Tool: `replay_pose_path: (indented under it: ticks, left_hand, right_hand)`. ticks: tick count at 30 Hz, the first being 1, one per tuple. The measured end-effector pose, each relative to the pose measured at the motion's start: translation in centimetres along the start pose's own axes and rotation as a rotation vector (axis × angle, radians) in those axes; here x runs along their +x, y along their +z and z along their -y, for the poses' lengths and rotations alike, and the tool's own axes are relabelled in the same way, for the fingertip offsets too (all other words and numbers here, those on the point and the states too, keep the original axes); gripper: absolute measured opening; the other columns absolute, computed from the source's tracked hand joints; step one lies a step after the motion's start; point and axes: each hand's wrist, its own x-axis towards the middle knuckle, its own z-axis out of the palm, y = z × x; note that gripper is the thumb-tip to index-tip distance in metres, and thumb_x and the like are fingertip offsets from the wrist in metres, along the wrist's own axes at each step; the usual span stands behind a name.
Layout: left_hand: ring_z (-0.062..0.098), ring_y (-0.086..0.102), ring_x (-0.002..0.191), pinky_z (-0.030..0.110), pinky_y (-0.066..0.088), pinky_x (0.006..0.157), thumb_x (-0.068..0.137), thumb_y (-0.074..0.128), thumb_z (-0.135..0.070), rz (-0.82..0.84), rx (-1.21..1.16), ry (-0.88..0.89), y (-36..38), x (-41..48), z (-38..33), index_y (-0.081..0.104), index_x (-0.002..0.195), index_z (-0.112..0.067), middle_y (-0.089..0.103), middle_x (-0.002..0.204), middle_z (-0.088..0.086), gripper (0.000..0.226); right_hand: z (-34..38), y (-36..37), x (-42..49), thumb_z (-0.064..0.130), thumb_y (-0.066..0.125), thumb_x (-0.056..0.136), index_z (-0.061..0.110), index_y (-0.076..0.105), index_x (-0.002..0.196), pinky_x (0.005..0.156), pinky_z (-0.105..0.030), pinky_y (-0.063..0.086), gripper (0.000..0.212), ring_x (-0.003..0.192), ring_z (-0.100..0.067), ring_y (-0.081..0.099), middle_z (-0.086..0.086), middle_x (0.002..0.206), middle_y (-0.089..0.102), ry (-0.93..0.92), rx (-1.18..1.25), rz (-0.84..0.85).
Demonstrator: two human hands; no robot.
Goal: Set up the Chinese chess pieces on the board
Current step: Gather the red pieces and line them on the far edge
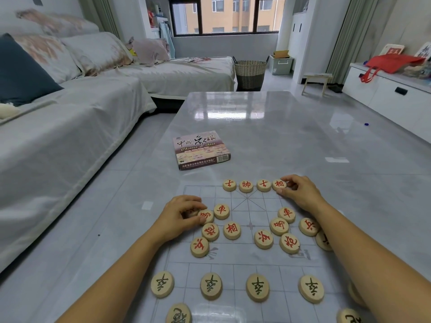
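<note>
right hand point(300, 194) fingers pinch the red end piece point(279, 184) of the far row, centre frame. left hand point(179, 215) fingers grip another red piece point(206, 215) at the board point(245, 255) left edge.

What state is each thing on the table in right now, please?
left hand, gripping the red horse piece
right hand, pinching the red elephant piece at the far row's end
chess box, closed, lying flat
board, spread flat on the table
loose red pieces, scattered face up
black soldiers, face up in a row
</note>
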Motion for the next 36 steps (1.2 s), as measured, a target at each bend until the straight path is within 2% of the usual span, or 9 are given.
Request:
replay_pose_path:
  ticks: [4,9,13,16,21,25,29,32,36]
  left_hand:
    - [0.012,0.04,0.121,0.037,0.032,0.107,0.086,0.061,-0.031,0.033,0.044,0.005,-0.1,0.1,-0.3,0.063,0.113,-0.027,0.051,0.13,-0.007,0.027]
    - [0.012,0.04,0.118,0.029,0.033,0.101,0.082,0.064,-0.032,-0.135,-0.001,0.012,0.7,-0.3,-2.2,0.058,0.103,-0.033,0.051,0.118,-0.01,0.022]
    - [0.014,0.034,0.118,0.029,0.025,0.099,0.076,0.062,-0.054,-0.01,0.386,0.134,3.0,-0.2,-5.2,0.06,0.112,-0.027,0.049,0.119,-0.006,0.045]
    - [0.017,0.033,0.117,0.03,0.024,0.098,0.079,0.059,-0.051,0.026,0.547,0.136,4.4,-0.1,-6.5,0.057,0.118,-0.024,0.047,0.122,-0.004,0.047]
    - [0.017,0.041,0.113,0.033,0.03,0.095,0.082,0.06,-0.04,-0.014,0.314,0.071,2.9,0.6,-6.8,0.057,0.116,-0.028,0.054,0.119,-0.004,0.037]
    - [0.021,0.054,0.104,0.043,0.043,0.095,0.085,0.061,-0.03,-0.18,0.164,-0.168,-0.5,4.1,-4.6,0.058,0.118,-0.021,0.06,0.115,0.004,0.035]
    - [0.025,0.055,0.108,0.045,0.044,0.098,0.083,0.065,-0.031,-0.17,0.15,-0.36,-0.5,6.6,-2.8,0.052,0.123,-0.014,0.059,0.12,0.007,0.046]
    - [0.024,0.056,0.104,0.045,0.044,0.097,0.081,0.067,-0.035,-0.127,0.104,-0.327,0.9,7.4,-2.9,0.057,0.115,-0.015,0.061,0.115,0.006,0.041]
    - [0.023,0.056,0.103,0.044,0.046,0.095,0.082,0.067,-0.03,-0.133,0.104,-0.295,1.8,8.0,-3.4,0.059,0.116,-0.015,0.061,0.116,0.007,0.038]
  right_hand:
    - [-0.1,-0.1,0.0,0.037,0.066,0.082,0.022,0.058,0.116,0.097,-0.048,0.043,0.038,0.106,-0.024,0.052,-0.008,0.116,0.054,-0.01,0.012,0.008]
    - [0.1,-0.1,-0.1,0.038,0.066,0.082,0.021,0.058,0.116,0.097,-0.047,0.043,0.039,0.105,-0.024,0.052,-0.007,0.115,0.054,-0.008,0.01,0.006]
    - [0.2,-0.2,-0.2,0.038,0.066,0.082,0.021,0.058,0.117,0.097,-0.048,0.043,0.04,0.105,-0.024,0.053,-0.007,0.115,0.054,-0.004,0.002,0.004]
    - [0.3,-0.2,-0.4,0.038,0.067,0.082,0.02,0.058,0.117,0.097,-0.048,0.043,0.04,0.105,-0.025,0.053,-0.008,0.116,0.054,-0.004,-0.003,0.005]
    - [0.4,-0.3,-0.5,0.038,0.066,0.082,0.021,0.058,0.117,0.098,-0.047,0.042,0.04,0.105,-0.024,0.053,-0.008,0.116,0.053,-0.002,-0.002,0.0]
    - [0.3,-0.3,-0.5,0.039,0.065,0.082,0.022,0.058,0.117,0.097,-0.047,0.043,0.04,0.105,-0.024,0.053,-0.007,0.116,0.053,-0.004,-0.012,0.002]
    - [0.2,-0.2,-0.4,0.039,0.065,0.083,0.022,0.057,0.118,0.097,-0.046,0.043,0.04,0.106,-0.024,0.052,-0.008,0.116,0.053,-0.01,-0.026,0.002]
    - [0.1,-0.2,-0.3,0.038,0.064,0.083,0.022,0.056,0.12,0.097,-0.046,0.043,0.041,0.107,-0.025,0.051,-0.009,0.118,0.052,-0.021,-0.037,0.001]
    - [0.0,-0.1,-0.3,0.037,0.063,0.084,0.022,0.056,0.12,0.097,-0.046,0.043,0.039,0.108,-0.025,0.051,-0.009,0.12,0.052,-0.033,-0.05,-0.004]
